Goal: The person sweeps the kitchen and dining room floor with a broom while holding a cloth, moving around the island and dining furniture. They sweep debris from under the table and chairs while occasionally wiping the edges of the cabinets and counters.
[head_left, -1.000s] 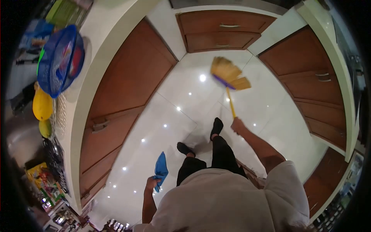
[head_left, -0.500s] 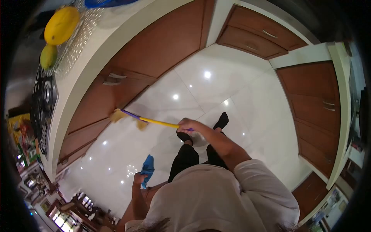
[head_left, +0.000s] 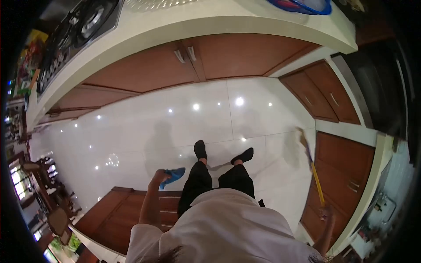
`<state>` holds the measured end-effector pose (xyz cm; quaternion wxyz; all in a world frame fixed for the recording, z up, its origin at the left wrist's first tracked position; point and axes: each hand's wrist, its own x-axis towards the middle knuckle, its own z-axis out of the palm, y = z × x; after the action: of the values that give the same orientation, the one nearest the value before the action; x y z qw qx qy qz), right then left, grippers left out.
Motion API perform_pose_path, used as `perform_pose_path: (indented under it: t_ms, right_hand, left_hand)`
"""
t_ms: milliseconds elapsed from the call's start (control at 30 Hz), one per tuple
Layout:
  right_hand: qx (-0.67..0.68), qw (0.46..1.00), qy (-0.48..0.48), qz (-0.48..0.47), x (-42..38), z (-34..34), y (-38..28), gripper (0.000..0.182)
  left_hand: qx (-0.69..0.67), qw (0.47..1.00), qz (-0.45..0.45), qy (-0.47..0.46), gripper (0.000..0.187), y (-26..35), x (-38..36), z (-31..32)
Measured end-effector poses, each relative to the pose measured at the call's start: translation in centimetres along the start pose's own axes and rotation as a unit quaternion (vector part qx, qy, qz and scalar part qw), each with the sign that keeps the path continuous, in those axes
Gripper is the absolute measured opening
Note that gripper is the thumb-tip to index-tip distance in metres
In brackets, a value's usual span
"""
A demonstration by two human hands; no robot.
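glossy white tiled floor (head_left: 144, 118), two black-socked feet (head_left: 200, 150) standing on it

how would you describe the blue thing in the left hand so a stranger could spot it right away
Start at the glossy white tiled floor between the brown cabinets. Just left of the person's black-socked feet, the left hand grips a small crumpled blue cloth. It is the only blue thing low down, unlike the yellow-handled broom in the right hand.

glossy white tile floor (head_left: 144, 118), brown wooden cabinets (head_left: 144, 72); pale curved countertop (head_left: 210, 22)
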<state>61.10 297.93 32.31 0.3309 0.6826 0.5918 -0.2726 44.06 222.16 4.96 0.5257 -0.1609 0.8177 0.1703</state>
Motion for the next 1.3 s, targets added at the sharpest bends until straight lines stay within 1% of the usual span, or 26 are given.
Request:
perform_pose_path:
  t_ms: [67,100,133,167,200,233,267,300,333,400,467,500,533,600,667,700,733,833,867,900,933,967,1067,1133,1233,1300]
  right_hand:
    - [0.044,0.999,0.006,-0.027,5.0,3.5,-1.0,0.012]
    - [0.057,0.996,-0.031,-0.069,9.8,5.0,-0.9,0.012]
    - [0.502,0.864,0.016,0.015,14.3,8.2,-1.6,0.013]
    - [0.342,0.939,0.031,0.022,20.7,10.6,-2.9,0.013]
    - [0.260,0.962,-0.066,-0.049,17.7,12.2,-7.3,0.013]
    - [0.229,0.973,0.029,-0.010,15.8,16.0,-12.6,0.012]
    - [0.203,0.960,-0.136,-0.140,18.7,17.6,-13.7,0.020]
    - [0.193,0.945,-0.194,-0.180,20.2,20.5,-16.5,0.022]
    - [0.242,0.952,-0.134,-0.130,19.3,24.4,-20.3,0.023]
    - [-0.094,0.990,-0.091,-0.043,17.4,31.2,-28.4,0.024]
    - [0.005,0.964,-0.076,-0.257,13.8,36.4,-31.3,0.025]
    - [-0.082,0.943,-0.070,-0.316,13.1,38.1,-32.7,0.022]
    - [-0.055,0.952,-0.137,-0.267,11.4,39.7,-33.7,0.017]
    - [-0.189,0.944,-0.122,-0.242,9.0,43.0,-33.7,0.012]
    - [-0.138,0.947,-0.142,-0.253,-0.8,45.6,-31.9,0.019]
    - [-0.132,0.946,-0.201,-0.216,0.0,48.6,-30.9,0.006]
    - [-0.171,0.904,-0.276,-0.280,-3.2,49.8,-30.4,0.002]
    - [-0.131,0.869,-0.408,-0.247,-15.2,58.0,-28.4,0.007]
    - [-0.108,0.869,-0.429,-0.223,-24.1,59.1,-29.2,0.008]
    - [-0.147,0.831,-0.418,-0.335,-15.3,70.2,-26.6,0.008]
    - [-0.149,0.840,-0.473,-0.222,-26.4,68.0,-28.9,0.008]
    - [-0.148,0.813,-0.502,-0.257,-28.6,71.5,-29.4,0.008]
    - [-0.167,0.727,-0.649,-0.147,-30.8,79.0,-34.7,0.010]
    - [-0.126,0.701,-0.694,-0.105,-30.2,80.2,-37.2,0.012]
    - [-0.149,0.678,-0.711,-0.110,-29.3,78.1,-37.0,0.016]
    - [-0.135,0.650,-0.744,-0.076,-26.7,74.9,-35.4,0.016]
  left_hand:
    - [0.001,0.999,0.046,0.022,0.035,2.4,-1.1,-0.8]
    - [-0.146,0.987,0.054,0.047,0.038,3.4,-2.6,-1.2]
    - [-0.151,0.986,0.055,0.044,0.038,3.2,-2.3,-1.0]
    - [-0.129,0.989,0.053,0.047,0.037,2.5,-2.1,-0.8]
    - [-0.107,0.992,0.051,0.052,0.036,1.5,-1.9,-0.4]
    - [-0.154,0.987,0.003,0.040,0.033,0.0,-1.7,0.2]
    - [-0.160,0.986,-0.001,0.039,0.033,-0.8,-2.1,0.4]
    - [-0.207,0.977,0.010,0.047,0.032,-1.7,-3.2,0.3]
    - [-0.255,0.965,0.017,0.059,0.031,-3.0,-4.2,0.4]
    - [-0.257,0.964,-0.043,0.053,0.031,-6.8,-4.9,1.5]
    - [-0.318,0.943,-0.098,-0.014,0.031,-10.8,-5.4,3.3]
    - [-0.266,0.959,-0.100,0.003,0.031,-12.7,-5.0,4.9]
    - [-0.212,0.972,-0.102,0.016,0.030,-14.1,-5.0,6.5]
    - [-0.212,0.970,-0.091,0.075,0.031,-15.1,-6.2,8.0]
    - [-0.291,0.946,-0.142,0.005,0.035,-14.2,-8.0,7.3]
    - [-0.303,0.943,-0.135,0.012,0.033,-16.9,-6.2,11.2]
    - [-0.312,0.941,-0.128,0.016,0.031,-19.7,-4.5,15.0]
    - [-0.358,0.920,-0.159,0.000,0.029,-16.1,-7.3,13.0]
    - [-0.374,0.912,-0.168,-0.005,0.028,-15.1,-7.9,12.4]
    - [-0.435,0.887,-0.157,-0.008,0.028,-14.8,-8.2,12.4]
    - [-0.495,0.856,-0.147,-0.012,0.028,-14.8,-8.2,12.8]
    - [-0.493,0.857,-0.146,-0.016,0.028,-14.9,-8.3,13.1]
    - [-0.513,0.841,-0.171,-0.001,0.026,-15.5,-7.7,14.5]
    - [-0.536,0.821,-0.193,-0.037,0.027,-15.9,-7.7,13.9]
    - [-0.416,0.898,-0.141,0.011,0.027,-14.9,-8.6,11.4]
    - [-0.432,0.889,-0.148,0.007,0.027,-13.2,-9.3,9.3]
